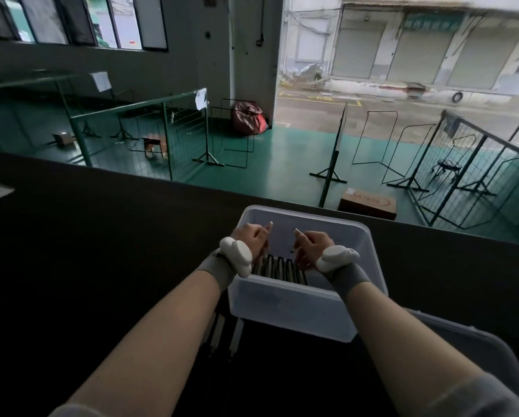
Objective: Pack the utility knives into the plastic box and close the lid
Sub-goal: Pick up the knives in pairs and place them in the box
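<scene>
A clear plastic box [294, 314] stands open on the dark table in front of me. Several dark utility knives [279, 267] lie side by side inside it, near its front wall. Both hands reach down into the box. My left hand [252, 236] is at the left end of the row of knives and my right hand [310, 243] at the right end, fingers curled down onto them, thumbs raised. More utility knives [222, 335] lie on the table just in front-left of the box. The grey lid [468, 350] rests at the right, partly under my right forearm.
The dark table [101, 266] ends just behind the box. Beyond it lies a green floor with metal fences, stands and a cardboard box [368, 203].
</scene>
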The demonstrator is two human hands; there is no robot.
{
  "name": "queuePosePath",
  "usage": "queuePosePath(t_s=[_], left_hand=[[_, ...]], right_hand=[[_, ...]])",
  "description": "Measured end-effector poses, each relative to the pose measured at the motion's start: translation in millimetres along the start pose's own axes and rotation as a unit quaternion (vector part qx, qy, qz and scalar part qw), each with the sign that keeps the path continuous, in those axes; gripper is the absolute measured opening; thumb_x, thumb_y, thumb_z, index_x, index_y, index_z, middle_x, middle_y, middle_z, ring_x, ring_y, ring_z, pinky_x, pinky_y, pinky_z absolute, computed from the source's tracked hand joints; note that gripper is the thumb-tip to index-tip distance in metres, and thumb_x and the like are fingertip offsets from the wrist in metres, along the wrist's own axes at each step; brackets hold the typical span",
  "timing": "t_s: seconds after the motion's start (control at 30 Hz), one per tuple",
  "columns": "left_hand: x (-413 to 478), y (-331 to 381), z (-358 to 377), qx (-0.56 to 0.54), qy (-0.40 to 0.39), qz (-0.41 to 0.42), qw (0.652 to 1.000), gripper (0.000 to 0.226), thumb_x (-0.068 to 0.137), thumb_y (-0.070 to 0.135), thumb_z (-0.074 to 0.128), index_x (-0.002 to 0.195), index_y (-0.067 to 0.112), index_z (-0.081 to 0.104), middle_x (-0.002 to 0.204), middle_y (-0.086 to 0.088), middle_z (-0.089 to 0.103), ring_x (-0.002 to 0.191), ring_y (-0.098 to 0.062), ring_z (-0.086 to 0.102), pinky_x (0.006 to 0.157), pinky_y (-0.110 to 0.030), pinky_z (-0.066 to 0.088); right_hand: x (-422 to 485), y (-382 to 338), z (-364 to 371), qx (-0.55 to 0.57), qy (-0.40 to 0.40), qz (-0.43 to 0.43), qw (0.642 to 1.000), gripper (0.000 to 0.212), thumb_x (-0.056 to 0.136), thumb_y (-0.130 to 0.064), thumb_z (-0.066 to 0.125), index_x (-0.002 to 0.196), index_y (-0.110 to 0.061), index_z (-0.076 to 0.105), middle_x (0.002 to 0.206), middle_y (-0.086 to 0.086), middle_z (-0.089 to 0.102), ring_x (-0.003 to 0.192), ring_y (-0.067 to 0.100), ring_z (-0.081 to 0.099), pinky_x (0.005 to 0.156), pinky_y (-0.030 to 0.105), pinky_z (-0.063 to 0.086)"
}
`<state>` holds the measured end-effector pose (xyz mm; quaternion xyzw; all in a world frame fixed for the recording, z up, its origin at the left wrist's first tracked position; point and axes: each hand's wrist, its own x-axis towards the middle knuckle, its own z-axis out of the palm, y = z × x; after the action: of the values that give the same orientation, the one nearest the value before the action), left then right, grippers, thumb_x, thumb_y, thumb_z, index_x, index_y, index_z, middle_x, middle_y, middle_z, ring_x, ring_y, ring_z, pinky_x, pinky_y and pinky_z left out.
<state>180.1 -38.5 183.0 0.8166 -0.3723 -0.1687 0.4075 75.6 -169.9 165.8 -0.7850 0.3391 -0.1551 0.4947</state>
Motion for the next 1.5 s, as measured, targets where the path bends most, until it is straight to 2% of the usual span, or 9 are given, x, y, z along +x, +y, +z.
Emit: queuePosePath(t_s=[0.17, 0.37, 0.63, 0.73, 0.83, 0.9, 1.03, 1.2, 1.5], left_hand=[[-27.4, -13.0, -22.5, -0.024, 0.042, 0.033, 0.998, 0.049, 0.100, 0.038, 0.037, 0.058, 0.018, 0.053, 0.069, -0.011, 0.065, 0.047, -0.017, 0.055, 0.054, -0.024, 0.047], [-60.9, -36.7, -37.3, -0.030, 0.012, 0.022, 0.999, 0.047, 0.100, 0.037, 0.035, 0.065, 0.013, 0.054, 0.064, -0.007, 0.062, 0.039, -0.006, 0.053, 0.045, -0.021, 0.044], [-97.3, -100.6, -26.7, -0.093, -0.026, -0.107, 0.990, 0.046, 0.101, 0.028, 0.036, 0.065, 0.008, 0.056, 0.060, -0.007, 0.059, 0.047, -0.016, 0.053, 0.043, -0.018, 0.044], [-103.6, -133.1, -11.5, -0.080, -0.084, -0.189, 0.975, 0.042, 0.100, 0.028, 0.039, 0.071, 0.008, 0.061, 0.071, -0.010, 0.063, 0.064, -0.025, 0.059, 0.068, -0.033, 0.057], [-109.0, -159.1, 2.9, -0.003, -0.157, -0.240, 0.958, 0.037, 0.099, 0.025, 0.042, 0.106, -0.003, 0.065, 0.104, -0.022, 0.067, 0.097, -0.035, 0.064, 0.090, -0.039, 0.051], [-113.7, -173.2, 11.2, 0.068, -0.216, -0.238, 0.945, 0.037, 0.097, 0.024, 0.046, 0.119, -0.002, 0.060, 0.122, -0.020, 0.063, 0.114, -0.033, 0.060, 0.096, -0.035, 0.046], [-123.3, -191.5, 28.3, 0.164, -0.268, -0.211, 0.925, 0.043, 0.091, 0.026, 0.058, 0.128, 0.009, 0.048, 0.135, -0.012, 0.049, 0.121, -0.026, 0.052, 0.101, -0.032, 0.044], [-129.4, -200.1, 39.7, 0.175, -0.207, -0.178, 0.946, 0.042, 0.088, 0.026, 0.062, 0.125, 0.013, 0.047, 0.130, -0.008, 0.046, 0.119, -0.024, 0.050, 0.102, -0.037, 0.046], [-124.2, -195.0, 52.1, 0.241, -0.251, -0.152, 0.925, 0.053, 0.086, 0.039, 0.061, 0.129, 0.013, 0.044, 0.133, -0.008, 0.042, 0.125, -0.025, 0.042, 0.103, -0.037, 0.043]], right_hand=[[-27.9, -10.7, 25.3, 0.015, 0.027, -0.012, 0.999, 0.043, 0.096, -0.035, 0.048, 0.060, -0.014, 0.057, 0.048, 0.002, 0.059, 0.027, 0.001, 0.050, 0.041, 0.019, 0.047], [-68.6, -19.5, 60.4, 0.058, 0.025, -0.003, 0.998, 0.040, 0.096, -0.034, 0.048, 0.066, -0.009, 0.056, 0.053, 0.011, 0.057, 0.027, 0.005, 0.051, 0.032, 0.017, 0.042], [-110.8, 25.0, 121.8, 0.030, 0.074, 0.037, 0.996, 0.043, 0.094, -0.035, 0.051, 0.055, -0.019, 0.055, 0.050, 0.003, 0.057, 0.042, 0.017, 0.056, 0.046, 0.026, 0.046], [-123.3, 58.4, 143.6, 0.018, 0.034, 0.112, 0.993, 0.044, 0.094, -0.036, 0.050, 0.056, -0.015, 0.055, 0.053, 0.006, 0.059, 0.043, 0.017, 0.055, 0.054, 0.034, 0.050], [-127.3, 76.1, 160.9, -0.040, -0.040, 0.193, 0.980, 0.036, 0.095, -0.036, 0.048, 0.071, -0.012, 0.060, 0.072, 0.010, 0.064, 0.060, 0.023, 0.060, 0.077, 0.042, 0.055], [-129.7, 83.1, 171.6, -0.095, -0.078, 0.238, 0.963, 0.035, 0.095, -0.038, 0.047, 0.100, -0.008, 0.064, 0.095, 0.013, 0.067, 0.084, 0.024, 0.062, 0.089, 0.039, 0.051], [-132.0, 90.3, 186.2, -0.139, -0.108, 0.305, 0.936, 0.047, 0.093, -0.038, 0.052, 0.126, -0.006, 0.051, 0.127, 0.012, 0.059, 0.117, 0.025, 0.056, 0.096, 0.029, 0.042], [-126.3, 96.3, 201.2, -0.147, -0.101, 0.361, 0.916, 0.058, 0.085, -0.045, 0.060, 0.128, -0.010, 0.043, 0.129, 0.010, 0.053, 0.116, 0.025, 0.055, 0.091, 0.035, 0.047], [-122.0, 99.3, 180.1, -0.189, -0.115, 0.398, 0.890, 0.052, 0.088, -0.037, 0.060, 0.129, -0.007, 0.049, 0.131, 0.011, 0.054, 0.121, 0.027, 0.054, 0.094, 0.033, 0.045]])
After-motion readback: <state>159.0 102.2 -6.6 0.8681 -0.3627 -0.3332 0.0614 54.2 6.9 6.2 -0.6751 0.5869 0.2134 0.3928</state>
